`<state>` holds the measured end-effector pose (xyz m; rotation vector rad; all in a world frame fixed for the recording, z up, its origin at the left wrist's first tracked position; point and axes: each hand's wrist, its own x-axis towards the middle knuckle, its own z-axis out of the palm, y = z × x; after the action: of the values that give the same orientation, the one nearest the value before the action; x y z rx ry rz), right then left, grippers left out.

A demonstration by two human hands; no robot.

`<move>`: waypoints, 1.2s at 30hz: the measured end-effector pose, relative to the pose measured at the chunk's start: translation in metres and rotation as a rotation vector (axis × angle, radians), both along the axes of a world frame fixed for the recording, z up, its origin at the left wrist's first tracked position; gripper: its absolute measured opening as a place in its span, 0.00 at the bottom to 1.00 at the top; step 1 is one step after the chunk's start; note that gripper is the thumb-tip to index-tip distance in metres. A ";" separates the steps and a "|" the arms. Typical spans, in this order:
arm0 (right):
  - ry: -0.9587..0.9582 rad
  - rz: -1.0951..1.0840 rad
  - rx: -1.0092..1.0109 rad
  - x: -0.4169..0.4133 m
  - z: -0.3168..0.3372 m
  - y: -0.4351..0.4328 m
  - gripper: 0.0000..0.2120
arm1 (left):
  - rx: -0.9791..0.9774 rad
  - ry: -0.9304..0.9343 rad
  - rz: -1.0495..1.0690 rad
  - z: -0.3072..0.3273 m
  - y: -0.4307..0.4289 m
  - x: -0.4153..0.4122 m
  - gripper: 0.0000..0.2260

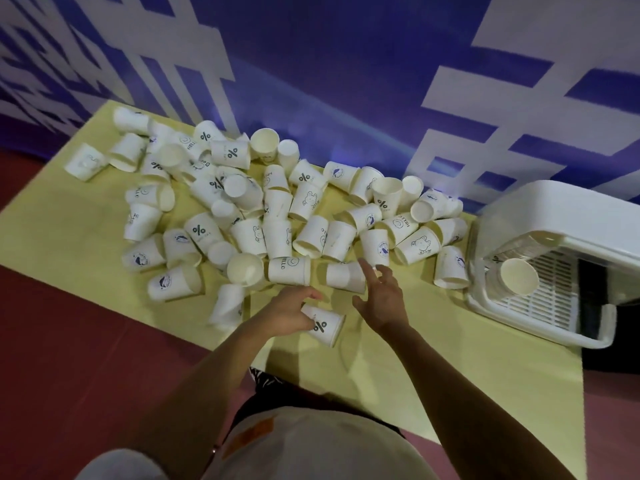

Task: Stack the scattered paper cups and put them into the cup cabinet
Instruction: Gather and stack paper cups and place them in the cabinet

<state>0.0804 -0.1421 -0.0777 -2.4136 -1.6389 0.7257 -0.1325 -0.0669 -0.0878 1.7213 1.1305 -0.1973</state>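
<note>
clearly, from the head view, these paper cups (277, 233) look very light, thin-walled and easy to crush or set rolling. i would judge the safest hold to be a loose wrap round the side wall near the rim, not a squeeze. nesting one into another wants the mouths lined up. most lie on their sides in a heap on the yellow bench (69, 237), spreading beyond and to the left of both hands. the left hand (289, 311) has its fingers curled round the base end of one % cup (327, 327), whose mouth points away to the right. the right hand (381, 301) is spread and holds nothing, its fingertips over a plain cup (344, 277) lying on its side; whether they touch it i cannot tell. the white cup cabinet (554, 209) sits well to the right of the right hand, with a nested stack (517, 278) inside.
</note>
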 end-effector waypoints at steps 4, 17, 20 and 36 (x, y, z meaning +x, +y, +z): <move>-0.112 0.014 -0.049 -0.005 0.001 0.020 0.34 | 0.102 0.114 -0.207 -0.005 -0.008 0.001 0.36; -0.124 0.053 -0.062 0.009 -0.009 0.002 0.28 | 0.095 -0.023 -0.179 -0.013 -0.002 0.014 0.27; -0.042 -0.054 -0.004 0.015 -0.005 -0.002 0.29 | 0.070 -0.054 -0.170 -0.010 0.002 0.022 0.27; 0.318 -0.575 0.466 0.114 0.069 -0.043 0.34 | 0.089 -0.239 -0.199 0.018 0.021 0.128 0.25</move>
<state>0.1943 -0.1850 -0.0089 -2.1204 -0.8126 0.5149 -0.0040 -0.0463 -0.0694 1.8814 0.8037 -0.0614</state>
